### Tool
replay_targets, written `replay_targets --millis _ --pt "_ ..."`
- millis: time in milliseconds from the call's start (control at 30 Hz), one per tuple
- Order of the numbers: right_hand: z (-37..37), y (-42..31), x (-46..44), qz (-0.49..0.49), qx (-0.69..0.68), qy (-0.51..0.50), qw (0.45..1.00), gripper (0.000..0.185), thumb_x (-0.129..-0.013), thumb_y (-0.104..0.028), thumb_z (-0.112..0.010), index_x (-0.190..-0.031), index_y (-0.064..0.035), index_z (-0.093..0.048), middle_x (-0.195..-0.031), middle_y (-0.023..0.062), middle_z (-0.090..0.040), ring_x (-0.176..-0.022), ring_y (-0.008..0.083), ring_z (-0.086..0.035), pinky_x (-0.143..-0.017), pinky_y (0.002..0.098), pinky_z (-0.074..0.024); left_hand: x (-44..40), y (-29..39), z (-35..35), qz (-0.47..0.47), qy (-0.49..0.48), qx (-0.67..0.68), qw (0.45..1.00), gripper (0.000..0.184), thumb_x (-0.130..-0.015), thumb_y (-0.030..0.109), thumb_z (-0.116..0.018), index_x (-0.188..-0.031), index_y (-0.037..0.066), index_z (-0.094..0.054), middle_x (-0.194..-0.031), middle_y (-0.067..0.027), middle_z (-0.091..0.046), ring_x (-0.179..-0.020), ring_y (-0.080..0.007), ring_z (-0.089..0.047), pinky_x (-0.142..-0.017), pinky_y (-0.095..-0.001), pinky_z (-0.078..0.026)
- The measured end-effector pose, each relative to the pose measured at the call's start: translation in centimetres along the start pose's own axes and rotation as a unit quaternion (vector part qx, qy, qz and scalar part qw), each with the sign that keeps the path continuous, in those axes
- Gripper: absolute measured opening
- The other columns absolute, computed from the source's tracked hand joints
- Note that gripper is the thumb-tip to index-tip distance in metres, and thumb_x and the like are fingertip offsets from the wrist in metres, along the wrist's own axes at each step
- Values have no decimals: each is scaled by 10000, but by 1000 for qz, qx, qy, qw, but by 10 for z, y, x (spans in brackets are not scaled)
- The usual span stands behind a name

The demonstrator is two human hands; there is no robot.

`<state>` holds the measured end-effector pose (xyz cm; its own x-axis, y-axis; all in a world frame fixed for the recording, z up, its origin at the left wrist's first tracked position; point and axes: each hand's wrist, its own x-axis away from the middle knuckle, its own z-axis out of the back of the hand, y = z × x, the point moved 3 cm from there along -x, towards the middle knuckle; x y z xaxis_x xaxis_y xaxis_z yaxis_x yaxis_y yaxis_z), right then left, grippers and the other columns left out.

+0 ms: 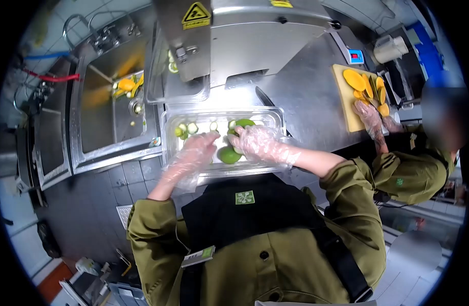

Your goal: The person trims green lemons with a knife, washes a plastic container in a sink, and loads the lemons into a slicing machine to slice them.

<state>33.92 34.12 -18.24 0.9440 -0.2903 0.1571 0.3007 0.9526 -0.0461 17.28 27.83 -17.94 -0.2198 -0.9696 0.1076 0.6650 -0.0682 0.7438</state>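
Note:
Both hands wear clear plastic gloves and reach into a clear rectangular tray (171, 159) on the steel counter. My left hand (195, 149) is over the tray's left half, its fingers closed together; what they hold, if anything, is too small to tell. My right hand (258, 143) has its fingers bent and closed beside green pieces, and what lies between them is hidden. A whole-looking green fruit (229, 155) sits just below its fingertips, and another green piece (245, 123) lies behind them. Small pale-green chunks (192, 128) rest at the tray's left.
A second clear container (203, 95) stands behind, near a large steel machine (255, 46). A knife (264, 96) lies on the counter. Left is a sink (104, 122) with yellow and green scraps. At right, a co-worker's gloved hands (369, 118) work at a cutting board (346, 97) with orange slices.

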Motion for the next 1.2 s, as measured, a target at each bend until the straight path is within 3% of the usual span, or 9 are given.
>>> replay_targets --millis 167,267,367,500,567,633,733,833,1200 --pt "53 24 0 -138 -339 20 931 293 -849 -295 -491 -918 -23 -577 -702 157 -583 -623 231 -608 -575 344 -520 -19 42 -15 -45 86 143 985 453 -757 131 -604 -1155 7 -426 -1005 -170 -561 -888 -284 -569 -806 -352 -455" --pt "61 34 4 -241 -675 -14 697 288 -823 -279 -498 -890 -14 -589 -614 137 -577 -573 238 -588 -563 368 -501 -30 52 -7 79 60 474 875 382 -753 105 -645 -1084 55 -461 -984 -78 -529 -857 -135 -526 -721 -271 -464" --pt "18 44 6 -73 -337 -31 938 228 -765 -209 -535 -855 -6 -589 -664 168 -590 -589 253 -593 -555 389 -486 -15 17 4 141 113 406 896 303 -783 182 -608 -1049 105 -485 -858 -27 -542 -764 -122 -525 -568 -256 -442" --pt "-18 15 41 -74 -99 -126 984 157 -664 -117 -554 -775 -13 -595 -769 159 -610 -722 299 -610 -594 422 -479 2 12 4 219 141 350 900 285 -769 248 -605 -998 104 -514 -779 -32 -536 -660 -165 -553 -470 -273 -401" --pt "-34 18 36 -79 -196 -94 973 165 -644 -118 -570 -771 -21 -614 -771 140 -616 -736 309 -611 -609 432 -480 2 24 6 21 167 -67 983 263 -733 144 -651 -959 55 -551 -876 -59 -525 -879 -214 -528 -718 -339 -441" --pt "-33 17 34 -73 -202 -106 971 175 -628 -132 -592 -750 -10 -622 -747 153 -615 -722 317 -611 -608 435 -481 0 53 10 -14 133 -188 973 334 -716 123 -653 -1016 59 -521 -879 -88 -517 -855 -211 -521 -737 -341 -426" --pt "-26 15 32 -72 -248 -83 963 191 -603 -161 -626 -696 5 -625 -698 169 -608 -686 329 -607 -595 436 -482 -5 58 8 147 131 218 956 436 -673 129 -685 -1049 63 -474 -888 -117 -503 -849 -223 -509 -729 -352 -420" --pt "-31 13 31 -63 -278 -28 958 224 -573 -199 -648 -632 15 -617 -644 188 -596 -635 347 -596 -569 436 -481 -12 16 -12 156 147 43 976 519 -631 142 -721 -1060 68 -438 -902 -99 -485 -832 -223 -494 -729 -357 -415" --pt "-35 22 32 14 -278 -16 960 191 -621 -187 -579 -688 -20 -645 -705 174 -613 -665 329 -599 -566 438 -471 -24 63 -7 132 249 209 937 525 -712 41 -664 -1159 60 -388 -962 -50 -453 -820 -123 -443 -743 -249 -399"
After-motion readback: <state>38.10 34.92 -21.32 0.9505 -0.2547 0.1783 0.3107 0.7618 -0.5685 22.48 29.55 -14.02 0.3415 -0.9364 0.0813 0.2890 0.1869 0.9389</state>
